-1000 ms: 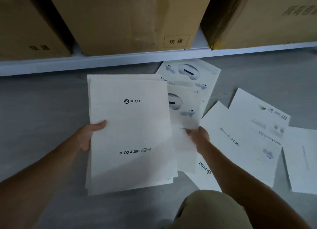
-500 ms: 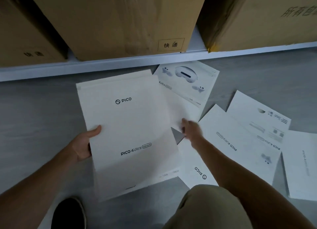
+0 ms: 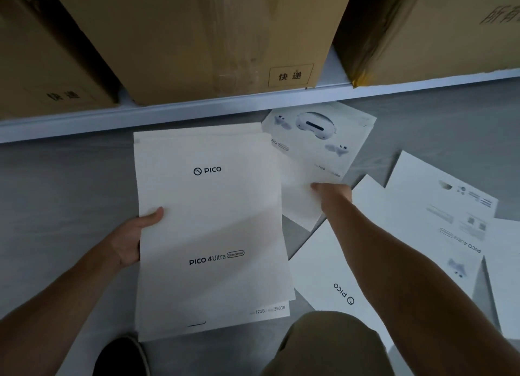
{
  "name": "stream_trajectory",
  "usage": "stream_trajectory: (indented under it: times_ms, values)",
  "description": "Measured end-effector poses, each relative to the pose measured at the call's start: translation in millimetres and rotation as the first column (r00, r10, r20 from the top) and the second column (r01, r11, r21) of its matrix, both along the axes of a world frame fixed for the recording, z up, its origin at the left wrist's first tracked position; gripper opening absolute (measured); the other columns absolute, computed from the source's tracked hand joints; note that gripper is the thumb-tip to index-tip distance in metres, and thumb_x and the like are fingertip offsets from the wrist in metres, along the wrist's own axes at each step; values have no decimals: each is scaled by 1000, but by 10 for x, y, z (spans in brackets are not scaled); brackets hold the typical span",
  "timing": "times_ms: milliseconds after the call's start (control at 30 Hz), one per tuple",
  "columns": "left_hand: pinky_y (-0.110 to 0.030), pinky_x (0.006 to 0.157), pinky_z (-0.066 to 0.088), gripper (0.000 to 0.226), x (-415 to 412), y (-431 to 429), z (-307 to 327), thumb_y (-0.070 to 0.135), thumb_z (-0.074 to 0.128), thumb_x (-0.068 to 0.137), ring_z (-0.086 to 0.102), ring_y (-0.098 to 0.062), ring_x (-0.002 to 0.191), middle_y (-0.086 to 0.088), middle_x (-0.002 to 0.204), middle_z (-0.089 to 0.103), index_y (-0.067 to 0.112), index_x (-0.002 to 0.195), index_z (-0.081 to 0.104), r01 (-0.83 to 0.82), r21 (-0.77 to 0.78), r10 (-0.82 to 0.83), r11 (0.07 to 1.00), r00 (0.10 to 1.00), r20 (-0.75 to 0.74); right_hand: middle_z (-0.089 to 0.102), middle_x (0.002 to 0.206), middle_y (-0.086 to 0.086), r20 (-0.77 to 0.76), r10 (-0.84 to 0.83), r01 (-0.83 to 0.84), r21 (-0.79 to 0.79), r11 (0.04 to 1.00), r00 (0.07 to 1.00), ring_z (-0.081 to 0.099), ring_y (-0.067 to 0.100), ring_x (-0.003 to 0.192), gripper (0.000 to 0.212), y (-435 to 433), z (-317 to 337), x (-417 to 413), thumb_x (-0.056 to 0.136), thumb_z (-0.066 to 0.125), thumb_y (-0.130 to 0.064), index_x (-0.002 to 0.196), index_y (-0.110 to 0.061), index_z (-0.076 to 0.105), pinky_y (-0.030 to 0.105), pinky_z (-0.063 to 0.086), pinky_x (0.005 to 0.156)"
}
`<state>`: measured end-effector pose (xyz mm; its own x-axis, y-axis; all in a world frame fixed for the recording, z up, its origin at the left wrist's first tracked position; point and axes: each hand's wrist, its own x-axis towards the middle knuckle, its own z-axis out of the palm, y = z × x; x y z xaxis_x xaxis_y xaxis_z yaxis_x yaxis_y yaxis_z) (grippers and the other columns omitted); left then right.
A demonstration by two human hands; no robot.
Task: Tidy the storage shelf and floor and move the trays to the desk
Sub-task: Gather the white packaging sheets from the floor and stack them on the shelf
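My left hand (image 3: 132,238) grips the left edge of a stack of white PICO sleeves (image 3: 211,221), thumb on top, held above the grey floor (image 3: 64,192). My right hand (image 3: 332,192) reaches to the right of the stack and pinches the near edge of another white sleeve with a headset picture (image 3: 318,145), which lies on the floor below the shelf. More flat white sleeves (image 3: 408,226) lie scattered on the floor at the right, partly under my right forearm.
A white shelf board (image 3: 197,108) runs across the view just above the floor, carrying three large brown cardboard boxes (image 3: 197,38). My knee (image 3: 329,344) and a dark shoe (image 3: 121,356) sit at the bottom edge.
My right hand let one sleeve onto the stack and moved up and right onto the headset-picture sleeve. The stack in my left hand turned slightly.
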<state>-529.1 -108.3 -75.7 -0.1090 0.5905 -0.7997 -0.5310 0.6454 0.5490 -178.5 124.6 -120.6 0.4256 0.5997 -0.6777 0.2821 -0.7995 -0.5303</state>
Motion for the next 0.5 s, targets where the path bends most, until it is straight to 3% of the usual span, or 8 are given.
stream_trajectory:
  times_ms: [67,167,267,367,433,500]
  values:
    - [-29,55,60,29,-18,-9,32,28,53,94,74,-19,67,-8,83,76,10,90,75,-10,-29,9,1000,1000,-7,70,106,8,-84,-53,60,84,995,995,62,26,85,48,-58,67,80,74,79,-20,116,-5,62,29,46,70]
    - [-30,52,59,30,-57,-44,72,26,49,97,73,-19,62,-7,78,76,9,92,72,-24,-73,22,997,999,-34,69,98,9,-73,-5,20,210,978,997,60,25,84,25,-211,275,463,82,68,-9,106,-7,69,30,44,74]
    - [-30,52,59,25,-54,-31,114,22,47,99,73,-17,61,-4,76,77,11,96,69,1,-75,-7,997,997,-82,73,105,10,-6,-14,15,289,957,1000,66,28,90,26,-420,446,1174,82,69,-12,108,-16,70,37,55,84]
    - [-25,52,59,25,26,59,155,16,46,100,72,-11,60,2,73,76,13,93,69,48,-63,-56,997,990,-130,71,111,10,-22,-39,43,296,954,999,67,31,99,24,-680,601,1867,84,68,-12,106,-23,67,50,54,96]
    - [-24,55,59,17,90,140,151,15,47,99,72,-9,62,5,74,76,13,102,64,50,-32,-54,998,990,-128,71,110,8,-124,-66,102,309,946,990,67,32,101,24,-827,752,2188,89,65,-9,109,-21,67,51,55,94]
    - [-24,59,60,16,191,256,156,14,49,98,73,-8,66,6,77,77,13,106,63,40,-7,-41,999,992,-123,74,101,1,-268,-63,150,317,936,961,69,25,94,24,-936,902,2367,94,59,-4,110,-20,65,42,61,82]
